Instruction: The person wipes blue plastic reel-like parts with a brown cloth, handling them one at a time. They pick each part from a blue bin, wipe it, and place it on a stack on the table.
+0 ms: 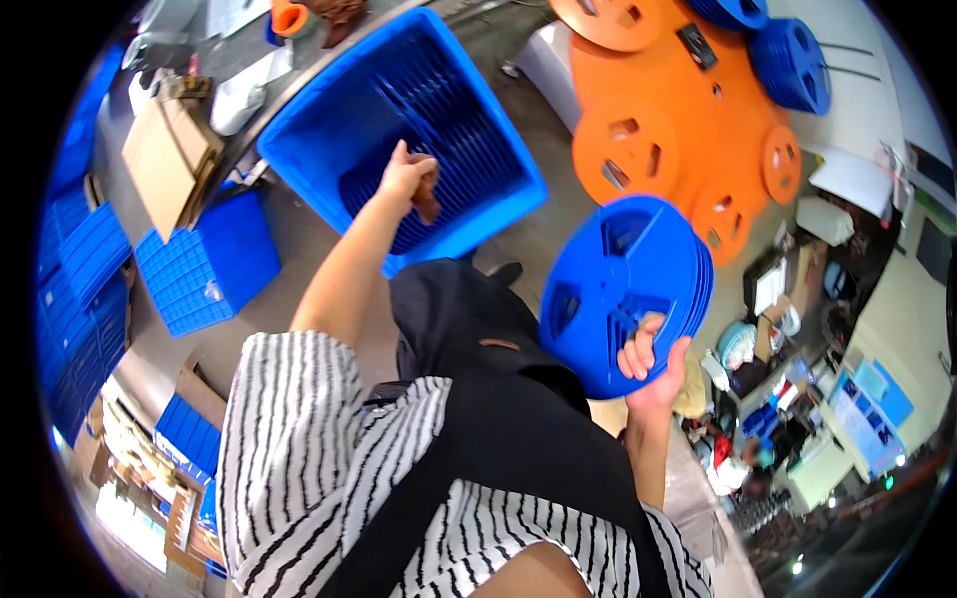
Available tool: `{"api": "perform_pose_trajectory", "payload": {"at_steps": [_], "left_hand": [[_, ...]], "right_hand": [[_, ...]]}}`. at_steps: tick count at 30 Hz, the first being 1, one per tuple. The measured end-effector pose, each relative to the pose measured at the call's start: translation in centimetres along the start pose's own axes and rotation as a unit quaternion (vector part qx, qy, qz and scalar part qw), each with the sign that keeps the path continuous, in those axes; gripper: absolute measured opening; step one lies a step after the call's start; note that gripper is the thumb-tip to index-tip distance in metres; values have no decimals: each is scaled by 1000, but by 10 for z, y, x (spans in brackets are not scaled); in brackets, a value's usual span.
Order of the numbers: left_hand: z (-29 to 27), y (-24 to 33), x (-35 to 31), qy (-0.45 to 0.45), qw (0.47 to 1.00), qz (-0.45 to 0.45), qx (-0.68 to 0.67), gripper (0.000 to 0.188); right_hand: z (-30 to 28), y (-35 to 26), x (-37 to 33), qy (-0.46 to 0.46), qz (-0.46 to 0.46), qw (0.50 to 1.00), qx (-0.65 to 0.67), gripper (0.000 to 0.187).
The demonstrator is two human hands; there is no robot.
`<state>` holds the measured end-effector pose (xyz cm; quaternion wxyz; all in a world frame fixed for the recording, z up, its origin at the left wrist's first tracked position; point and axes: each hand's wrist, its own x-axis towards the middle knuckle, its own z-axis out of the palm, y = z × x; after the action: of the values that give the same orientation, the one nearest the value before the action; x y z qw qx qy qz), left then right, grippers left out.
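Right hand (658, 385) grips blue reels (610, 289) at one edge; they extend forward

On my feed, a stack of round blue reels (606, 291) sits tilted at three o'clock, cut-out face toward me, gripped by its lower edge. At eleven, a small brown piece (427, 206) is held above blue discs (485, 149) rowed inside a blue bin (311, 135).

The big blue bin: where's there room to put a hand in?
The bin looks bare between its upper-left side and the blue discs. It's crowded on the right, where discs stand packed, and near the lower edge, where the left hand is over them.
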<state>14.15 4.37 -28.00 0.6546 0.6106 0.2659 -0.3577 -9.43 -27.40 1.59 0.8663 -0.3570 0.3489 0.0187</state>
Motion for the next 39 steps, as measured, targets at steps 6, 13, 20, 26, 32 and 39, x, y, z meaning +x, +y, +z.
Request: {"api": "perform_pose_trajectory", "payload": {"at_steps": [6,13,20,26,32,39], "left_hand": [[43,40,-106,10,952,238,193,41],[32,42,-169,-61,927,349,122,37],[36,39,-197,-39,950,185,247,70],[70,60,-251,-102,657,585,465,67],[105,48,-274,-164,538,571,597,72],[100,36,-278,-156,514,604,589,43]], "right_hand": [[-22,-42,-7,-150,-67,976,140,52],[-26,-44,-8,-273,-70,916,285,44],[-31,-45,-18,-273,-57,902,331,41],[-37,-50,-17,-269,-44,898,344,39],[-29,-61,-14,-267,-14,901,341,36],[-34,-70,-10,-290,-14,926,241,51]]}}
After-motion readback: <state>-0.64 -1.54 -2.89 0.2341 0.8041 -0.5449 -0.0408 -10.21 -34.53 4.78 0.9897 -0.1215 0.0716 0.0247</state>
